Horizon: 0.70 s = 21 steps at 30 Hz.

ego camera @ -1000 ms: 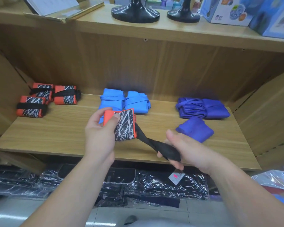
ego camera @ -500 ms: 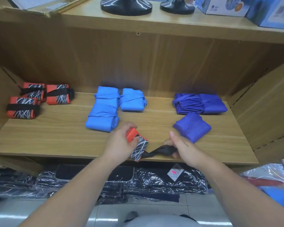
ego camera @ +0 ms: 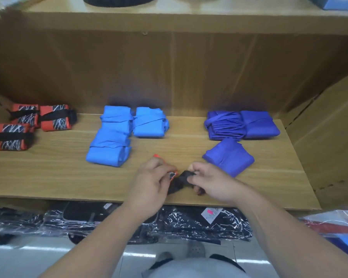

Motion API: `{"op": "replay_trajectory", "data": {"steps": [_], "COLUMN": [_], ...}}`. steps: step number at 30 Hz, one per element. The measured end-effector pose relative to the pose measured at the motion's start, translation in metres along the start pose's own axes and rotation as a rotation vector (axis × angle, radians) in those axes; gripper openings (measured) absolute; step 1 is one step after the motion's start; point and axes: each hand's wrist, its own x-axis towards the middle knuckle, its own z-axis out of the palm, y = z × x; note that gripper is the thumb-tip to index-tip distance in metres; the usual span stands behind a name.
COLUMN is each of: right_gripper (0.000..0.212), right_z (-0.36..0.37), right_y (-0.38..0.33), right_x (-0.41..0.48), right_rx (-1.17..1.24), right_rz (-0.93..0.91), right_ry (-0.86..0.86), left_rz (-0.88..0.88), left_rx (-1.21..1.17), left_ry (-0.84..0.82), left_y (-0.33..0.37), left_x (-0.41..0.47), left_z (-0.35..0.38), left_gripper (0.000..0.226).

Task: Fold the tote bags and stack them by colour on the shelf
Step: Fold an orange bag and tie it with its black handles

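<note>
Head view: over the front edge of the wooden shelf, at about six o'clock from the middle of its board, both hands meet on one small bundle. The left hand has its fingers curled round the folded orange tote bag. Only an orange corner and a sliver of white-lined pattern show past the knuckles. The hand seems to hold the roll tight so the folds cannot spring loose. The right hand, just at three o'clock of the left, pinches the black strap in curled fingers, most likely to wind it round the bundle as a tie. The finished bags lie in colour groups. Three orange bundles sit at nine o'clock, each banded by its own black strap. The light blue bags are at eleven o'clock of the hands and the purple bags at one to two o'clock. I judge this bag belongs with the orange group at nine o'clock once tied. Plastic-wrapped goods lie below the shelf, at six o'clock
</note>
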Motion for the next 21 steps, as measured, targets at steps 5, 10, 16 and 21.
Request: {"op": "replay_trajectory", "data": {"steps": [5, 10, 16, 21], "right_gripper": [0.018, 0.010, 0.016, 0.035], "right_z": [-0.009, -0.011, 0.001, 0.003], "right_y": [-0.004, 0.001, 0.011, 0.010], "right_x": [0.006, 0.010, 0.015, 0.013], "right_rx": [0.000, 0.239, 0.286, 0.204], "right_rz": [-0.100, -0.173, -0.112, -0.154], "right_ry": [-0.120, -0.115, -0.079, 0.029], "left_rz": [-0.070, -0.171, -0.355, -0.453], "left_rx": [0.062, -0.051, -0.355, -0.383], "left_ry": [-0.138, -0.114, -0.014, 0.116], "left_y": [0.008, 0.008, 0.014, 0.016], "left_x": [-0.003, 0.005, 0.002, -0.008], "left_z": [0.003, 0.007, 0.004, 0.007], "left_gripper": [0.044, 0.023, 0.023, 0.018]}}
